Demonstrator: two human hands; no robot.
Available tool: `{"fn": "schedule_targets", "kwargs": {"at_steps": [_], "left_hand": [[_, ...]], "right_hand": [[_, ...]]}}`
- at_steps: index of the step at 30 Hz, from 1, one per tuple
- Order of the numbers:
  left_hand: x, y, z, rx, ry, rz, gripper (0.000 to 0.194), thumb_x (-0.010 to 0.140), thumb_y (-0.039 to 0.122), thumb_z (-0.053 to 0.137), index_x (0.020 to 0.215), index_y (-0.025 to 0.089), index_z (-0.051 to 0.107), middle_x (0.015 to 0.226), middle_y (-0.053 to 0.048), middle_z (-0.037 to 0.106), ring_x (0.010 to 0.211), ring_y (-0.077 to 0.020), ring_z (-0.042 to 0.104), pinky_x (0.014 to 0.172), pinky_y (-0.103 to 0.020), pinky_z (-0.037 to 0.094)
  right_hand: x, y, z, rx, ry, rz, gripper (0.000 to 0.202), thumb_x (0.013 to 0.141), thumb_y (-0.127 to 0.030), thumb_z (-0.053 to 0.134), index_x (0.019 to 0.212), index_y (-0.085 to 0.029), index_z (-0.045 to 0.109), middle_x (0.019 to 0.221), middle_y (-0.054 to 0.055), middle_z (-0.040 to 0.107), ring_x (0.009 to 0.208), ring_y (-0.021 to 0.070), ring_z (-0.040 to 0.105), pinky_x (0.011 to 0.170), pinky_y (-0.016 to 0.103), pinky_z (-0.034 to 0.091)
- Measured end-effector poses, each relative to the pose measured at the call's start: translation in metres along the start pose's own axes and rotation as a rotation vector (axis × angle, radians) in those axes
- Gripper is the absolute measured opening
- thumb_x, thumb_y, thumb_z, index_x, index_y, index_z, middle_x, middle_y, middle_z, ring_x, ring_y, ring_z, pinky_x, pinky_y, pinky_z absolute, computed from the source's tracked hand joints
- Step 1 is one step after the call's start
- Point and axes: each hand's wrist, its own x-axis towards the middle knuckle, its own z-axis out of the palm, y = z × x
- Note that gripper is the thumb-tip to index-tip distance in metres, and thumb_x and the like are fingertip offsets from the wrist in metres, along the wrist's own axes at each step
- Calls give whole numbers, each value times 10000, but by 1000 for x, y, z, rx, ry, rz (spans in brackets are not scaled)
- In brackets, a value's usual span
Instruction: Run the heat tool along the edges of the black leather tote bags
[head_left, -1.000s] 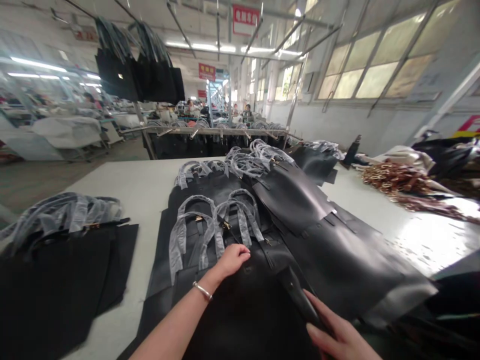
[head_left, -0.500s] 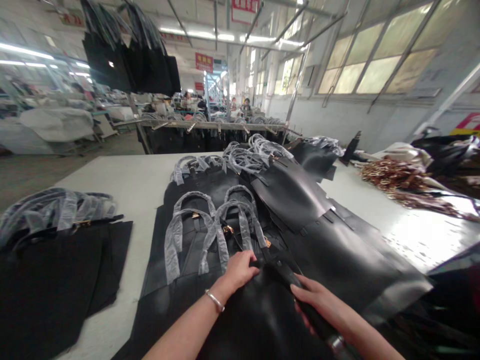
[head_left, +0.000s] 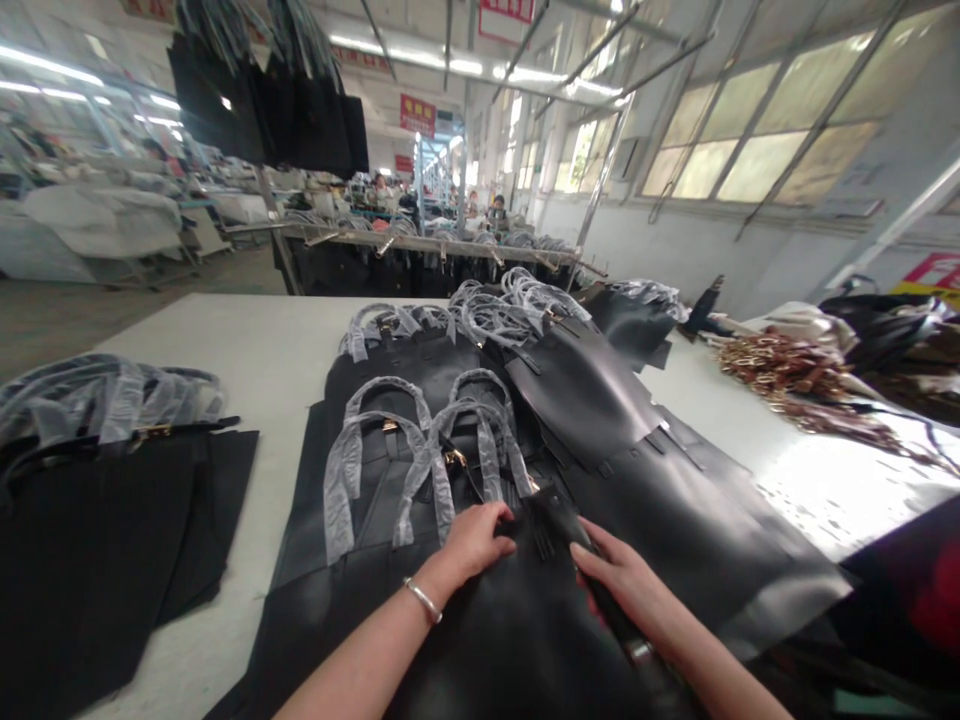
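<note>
A black leather handbag lies flat in front of me, with handles wrapped in clear plastic and gold-coloured hardware. My left hand, a silver bangle at its wrist, is closed with thumb and fingers pinching the bag's top edge. My right hand is wrapped round a black hand-held tool with a long body and a shiny ring low on it. The tool's head rests on or just above the bag's top edge, right of my left hand. Its exact kind cannot be made out.
More black bags with wrapped handles are stacked beyond and to the right. Another pile of black bags lies at left on the pale table. Brown straps with gold clasps are heaped at right. Bags hang from a rack behind.
The tool and my right hand have shifted slightly left and up along the bag's top edge. My left hand keeps its pinch in about the same place. The camera view has tilted a little.
</note>
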Motion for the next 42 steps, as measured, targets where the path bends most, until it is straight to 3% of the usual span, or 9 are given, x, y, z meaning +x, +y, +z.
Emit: {"fn": "schedule_targets", "kwargs": {"at_steps": [3,8,12,18,25,31,38,42], "left_hand": [[-2,-1,0,-20,4,15,399,704,324,697,1098,303,638,1061,0,693,995,-227,623,834,-302,454],[0,-2,3,-27,0,20,389,689,291,698,1076,318,669,1062,17,702,995,-230,628,856,-310,458],[2,-4,4,-23,-8,17,392,689,301,699,1080,309,674,1069,7,703,1010,-243,626,874,-326,457],[1,-5,4,-33,-10,19,398,701,316,692,1098,299,669,1105,-4,692,1045,-249,614,900,-340,448],[-1,-4,4,-37,2,14,410,703,336,698,1109,293,665,1106,-14,694,1045,-254,615,900,-348,450],[-1,-3,6,-49,24,12,403,699,296,692,1102,287,670,1100,-16,694,1032,-251,618,896,-345,449],[-5,-3,4,-73,42,16,394,706,312,693,1098,269,676,1097,-39,695,1041,-273,614,900,-367,447],[-4,0,8,-96,100,2,347,728,274,654,1073,261,688,1071,-37,701,1021,-255,618,890,-343,442]], "right_hand": [[-6,-2,-20,4,46,-31,572,872,-449,567,1368,-245,365,632,-66,548,447,95,547,392,179,447],[-15,6,-49,56,-17,130,464,859,-454,592,1230,-207,462,580,-61,555,387,96,527,332,166,412],[-4,10,-51,98,-44,134,347,854,-472,596,1056,-200,518,596,-47,576,402,95,539,339,163,426],[6,10,-58,101,-63,147,395,827,-467,635,1095,-207,508,604,-39,602,403,107,555,342,174,457],[13,11,-55,112,-63,95,308,844,-481,612,949,-208,516,625,-36,600,424,93,554,361,165,460],[0,20,-57,94,-70,141,413,811,-497,640,1064,-192,524,596,-32,600,386,103,544,332,173,439],[3,5,-48,90,101,-115,645,815,-502,646,1344,-235,390,660,-54,593,474,110,566,414,198,484],[-21,1,-53,50,54,-75,761,796,-521,661,1414,-223,332,659,-41,603,464,119,565,397,208,475]]}}
